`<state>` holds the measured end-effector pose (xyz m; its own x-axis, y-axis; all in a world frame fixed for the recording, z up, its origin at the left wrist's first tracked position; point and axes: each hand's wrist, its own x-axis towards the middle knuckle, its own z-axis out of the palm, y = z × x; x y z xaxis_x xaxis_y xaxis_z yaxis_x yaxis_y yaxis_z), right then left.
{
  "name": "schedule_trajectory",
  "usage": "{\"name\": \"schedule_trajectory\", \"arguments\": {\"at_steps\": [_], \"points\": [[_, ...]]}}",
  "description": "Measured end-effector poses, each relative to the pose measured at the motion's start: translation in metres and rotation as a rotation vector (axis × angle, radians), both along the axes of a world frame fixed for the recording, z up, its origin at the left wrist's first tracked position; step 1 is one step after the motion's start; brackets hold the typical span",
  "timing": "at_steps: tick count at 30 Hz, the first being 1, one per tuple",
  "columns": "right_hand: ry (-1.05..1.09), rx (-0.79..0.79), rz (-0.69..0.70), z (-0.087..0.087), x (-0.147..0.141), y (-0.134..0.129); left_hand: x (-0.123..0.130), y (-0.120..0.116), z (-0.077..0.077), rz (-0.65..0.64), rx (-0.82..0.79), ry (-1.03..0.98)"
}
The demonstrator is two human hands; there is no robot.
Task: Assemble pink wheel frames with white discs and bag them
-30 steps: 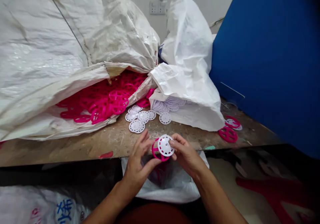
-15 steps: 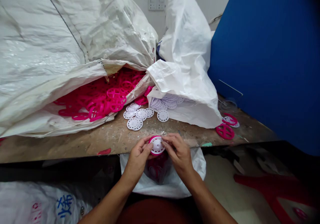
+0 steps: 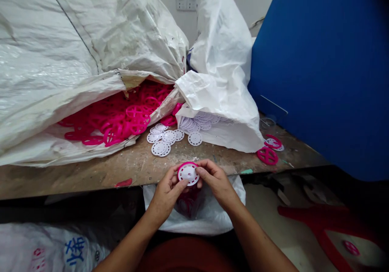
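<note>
Between my two hands is a white slotted disc (image 3: 188, 174) lying against a pink plastic ring (image 3: 181, 166), whose rim shows along the upper left edge. My left hand (image 3: 169, 187) grips the pair from the left, thumb on the disc's lower face. From the right, my right hand (image 3: 214, 179) closes on it, thumb pressed near the disc's upper right edge. The pair is tilted toward me, above an open white bag (image 3: 212, 219) below the table edge. Pink pieces (image 3: 187, 203) show dimly inside that bag.
A large sack (image 3: 91, 81) spills pink spoked rings (image 3: 130, 120) on the left. White discs (image 3: 161, 147) lie on the table (image 3: 75, 179) before a second white sack (image 3: 225, 130). Two pink rings (image 3: 267, 156) and a disc lie right, near a blue panel (image 3: 310, 81).
My right thumb has shifted onto the white disc's face and the disc has turned slightly. The whole view has moved a little, so the surroundings appear farther left.
</note>
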<state>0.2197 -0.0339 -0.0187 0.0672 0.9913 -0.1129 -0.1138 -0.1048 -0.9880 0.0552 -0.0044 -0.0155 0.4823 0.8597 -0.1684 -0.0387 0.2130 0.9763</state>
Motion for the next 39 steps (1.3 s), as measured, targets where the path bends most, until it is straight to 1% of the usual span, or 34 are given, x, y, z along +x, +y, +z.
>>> {"name": "schedule_trajectory", "arguments": {"at_steps": [1, 3, 6, 8, 9, 12, 14, 17, 19, 21, 22, 23, 24, 25, 26, 27, 28, 30, 32, 33, 34, 35, 37, 39], "points": [[0.015, -0.002, 0.033, -0.001, -0.001, -0.001, 0.0, -0.001, -0.001, -0.003, -0.043, 0.0], [0.003, 0.011, 0.08, -0.003, -0.003, -0.002, 0.0, -0.003, -0.002, 0.016, -0.076, 0.024], [-0.089, 0.036, 0.057, -0.008, -0.006, -0.006, 0.002, -0.006, -0.004, 0.069, -0.055, 0.051], [-0.144, 0.046, 0.054, -0.007, -0.005, -0.007, 0.002, -0.006, -0.005, 0.076, -0.038, 0.058], [-0.157, 0.056, 0.07, -0.005, -0.003, -0.007, 0.001, -0.005, -0.005, 0.06, -0.037, 0.056], [-0.211, 0.106, 0.136, 0.003, 0.002, -0.007, -0.005, -0.002, -0.005, -0.058, -0.054, 0.053], [-0.299, 0.131, 0.136, 0.007, 0.004, -0.008, -0.009, -0.001, -0.005, -0.114, -0.044, 0.071], [-0.402, 0.112, 0.103, 0.01, 0.003, -0.01, -0.013, -0.003, -0.005, -0.147, -0.029, 0.11], [-0.432, 0.092, 0.157, 0.013, 0.004, -0.008, -0.014, -0.005, -0.004, -0.173, -0.032, 0.134], [-0.501, 0.106, 0.225, 0.018, 0.01, 0.0, -0.018, -0.006, 0.001, -0.216, -0.023, 0.181], [-0.565, 0.13, 0.222, 0.02, 0.014, 0.007, -0.021, -0.006, 0.005, -0.241, -0.004, 0.222], [-0.646, 0.164, 0.182, 0.02, 0.02, 0.016, -0.025, -0.004, 0.01, -0.259, 0.022, 0.264], [-0.741, 0.206, 0.106, 0.02, 0.026, 0.028, -0.031, -0.001, 0.016, -0.262, 0.057, 0.305], [-0.842, 0.251, 0.008, 0.017, 0.031, 0.04, -0.038, 0.004, 0.021, -0.24, 0.106, 0.345], [-0.937, 0.288, -0.084, 0.012, 0.036, 0.054, -0.046, 0.012, 0.026, -0.19, 0.168, 0.388], [-1.025, 0.309, -0.149, 0.006, 0.039, 0.067, -0.057, 0.021, 0.031, -0.107, 0.246, 0.435], [-1.113, 0.306, -0.185, -0.001, 0.041, 0.079, -0.069, 0.032, 0.035, 0.003, 0.343, 0.489], [-1.29, 0.271, -0.176, -0.015, 0.042, 0.097, -0.098, 0.058, 0.042, 0.271, 0.569, 0.618], [-1.446, 0.255, -0.111, -0.026, 0.041, 0.106, -0.127, 0.087, 0.044, 0.527, 0.741, 0.708], [-1.506, 0.268, -0.085, -0.03, 0.04, 0.107, -0.139, 0.102, 0.044, 0.624, 0.772, 0.725], [-1.55, 0.29, -0.077, -0.032, 0.04, 0.106, -0.15, 0.116, 0.043, 0.694, 0.769, 0.725], [-1.575, 0.318, -0.08, -0.034, 0.04, 0.105, -0.158, 0.13, 0.042, 0.734, 0.748, 0.717], [-1.562, 0.39, -0.117, -0.034, 0.042, 0.102, -0.169, 0.152, 0.039, 0.756, 0.692, 0.682], [-1.478, 0.465, -0.183, -0.032, 0.046, 0.098, -0.172, 0.165, 0.037, 0.752, 0.653, 0.634]]}}
